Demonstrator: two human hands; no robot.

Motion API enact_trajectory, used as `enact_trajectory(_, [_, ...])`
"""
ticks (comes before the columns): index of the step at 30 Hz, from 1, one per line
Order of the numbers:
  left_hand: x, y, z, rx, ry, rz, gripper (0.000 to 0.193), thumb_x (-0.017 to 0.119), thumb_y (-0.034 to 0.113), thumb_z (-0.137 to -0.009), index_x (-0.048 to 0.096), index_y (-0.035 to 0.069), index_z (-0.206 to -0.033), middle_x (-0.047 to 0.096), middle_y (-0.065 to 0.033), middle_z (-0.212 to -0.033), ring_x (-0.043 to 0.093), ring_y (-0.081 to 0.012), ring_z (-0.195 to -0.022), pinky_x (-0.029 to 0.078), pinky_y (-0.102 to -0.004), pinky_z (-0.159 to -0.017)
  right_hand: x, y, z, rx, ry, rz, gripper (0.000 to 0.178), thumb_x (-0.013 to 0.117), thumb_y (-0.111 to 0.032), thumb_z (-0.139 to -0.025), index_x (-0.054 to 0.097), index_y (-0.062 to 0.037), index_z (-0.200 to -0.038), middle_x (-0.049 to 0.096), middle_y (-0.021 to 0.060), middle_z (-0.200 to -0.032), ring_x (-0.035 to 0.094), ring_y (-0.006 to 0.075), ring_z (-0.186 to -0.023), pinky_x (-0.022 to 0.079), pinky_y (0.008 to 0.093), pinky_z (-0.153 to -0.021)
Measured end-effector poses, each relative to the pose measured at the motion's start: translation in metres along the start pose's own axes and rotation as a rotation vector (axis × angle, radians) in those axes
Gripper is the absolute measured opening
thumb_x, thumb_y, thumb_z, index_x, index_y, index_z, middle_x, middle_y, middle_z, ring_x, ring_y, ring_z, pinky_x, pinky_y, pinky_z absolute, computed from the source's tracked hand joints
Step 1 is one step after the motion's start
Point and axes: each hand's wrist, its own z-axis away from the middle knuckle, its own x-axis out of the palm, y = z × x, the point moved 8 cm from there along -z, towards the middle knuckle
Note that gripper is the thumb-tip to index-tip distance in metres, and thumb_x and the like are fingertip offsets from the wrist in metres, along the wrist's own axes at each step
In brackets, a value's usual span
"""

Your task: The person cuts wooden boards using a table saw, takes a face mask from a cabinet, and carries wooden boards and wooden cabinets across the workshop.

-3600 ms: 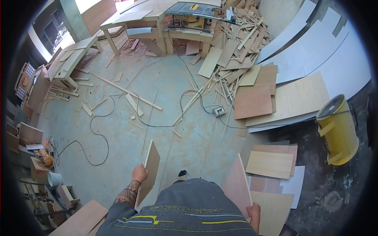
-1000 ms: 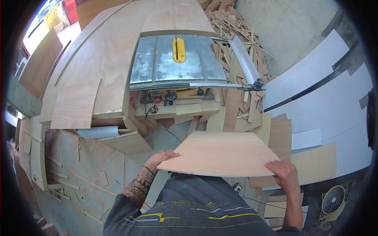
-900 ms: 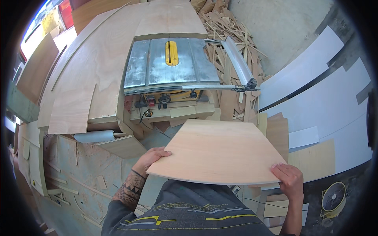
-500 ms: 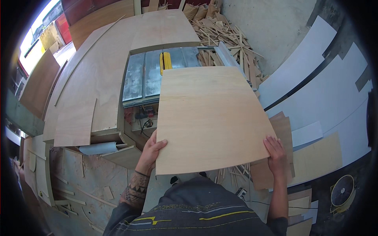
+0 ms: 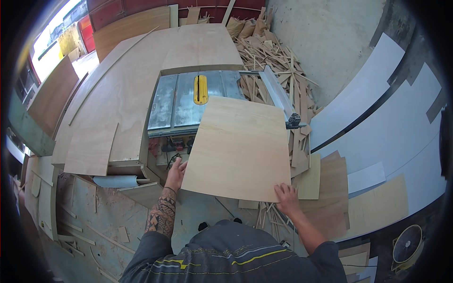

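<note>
A rectangular plywood panel (image 5: pixel 240 151) lies in front of me, its far end over the grey metal table of a table saw (image 5: pixel 165 101). Its near end juts out toward my body. My right hand (image 5: pixel 287 197) grips the near right corner, fingers on top of the sheet. At the left edge, close to the near left corner, is my left hand (image 5: pixel 175 173). Its thumb is raised off the panel's face and its fingers are at the edge, partly hidden. The saw's yellow insert plate (image 5: pixel 200 89) with a dark slot shows just beyond the panel's far left corner.
A large plywood worktop (image 5: pixel 118 89) surrounds the saw on the left and far side. The metal fence rail (image 5: pixel 278 92) runs along the right. Offcuts (image 5: pixel 269 52) are heaped behind it. White sheets (image 5: pixel 377 127) lie at right, near a round fan (image 5: pixel 408 243).
The panel has shifted and turned slightly, its right edge moving left and clearing the rail. My right hand moved left with the corner. My left thumb has come off the panel's face.
</note>
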Motion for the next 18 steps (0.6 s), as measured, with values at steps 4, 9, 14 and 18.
enact_trajectory(4, [-0.086, -0.013, 0.081, 0.003, 0.296, 0.065, 0.103, 0.044, 0.081, -0.097, 0.012, 0.014, -0.169, 0.032, -0.0266, -0.165, 0.037, -0.0393, -0.151, 0.031, -0.0578, -0.123, 0.033, -0.082, -0.001, -0.101, -0.015, -0.112, 0.070, 0.079, -0.018, -0.066, 0.059, -0.0113, -0.132, 0.052, 0.0147, -0.125, 0.051, 0.0345, -0.121, 0.030, 0.0585, -0.116])
enact_trajectory(9, [0.030, -0.164, 0.157, -0.365, -0.057, -0.030, 0.092, 0.042, 0.074, -0.102, 0.020, 0.013, -0.167, 0.035, -0.0244, -0.163, 0.036, -0.0372, -0.151, 0.030, -0.0604, -0.122, 0.096, -0.195, -0.014, -0.266, 0.219, 0.005, 0.064, 0.079, -0.025, -0.073, 0.058, -0.0108, -0.132, 0.049, 0.0158, -0.134, 0.046, 0.0356, -0.131, 0.027, 0.0629, -0.119])
enact_trajectory(14, [0.012, -0.130, 0.137, -0.073, 0.096, 0.013, 0.049, 0.060, 0.028, -0.110, 0.042, 0.004, -0.148, 0.059, -0.0139, -0.143, 0.062, -0.0272, -0.125, 0.052, -0.0440, -0.107, 0.089, -0.263, -0.052, -0.368, -0.194, -0.396, 0.070, 0.077, -0.042, -0.084, 0.054, -0.0110, -0.143, 0.042, 0.0204, -0.147, 0.034, 0.0410, -0.144, 0.020, 0.0708, -0.120])
enact_trajectory(18, [-0.038, -0.036, 0.129, 0.143, 0.209, -0.167, 0.050, 0.060, 0.026, -0.110, 0.039, 0.002, -0.149, 0.058, -0.0159, -0.144, 0.061, -0.0275, -0.125, 0.052, -0.0458, -0.107, 0.045, -0.202, -0.105, 0.174, 0.223, -0.387, 0.096, 0.085, -0.048, -0.080, 0.040, -0.0084, -0.154, 0.037, 0.0287, -0.149, 0.033, 0.0464, -0.145, 0.018, 0.0721, -0.119])
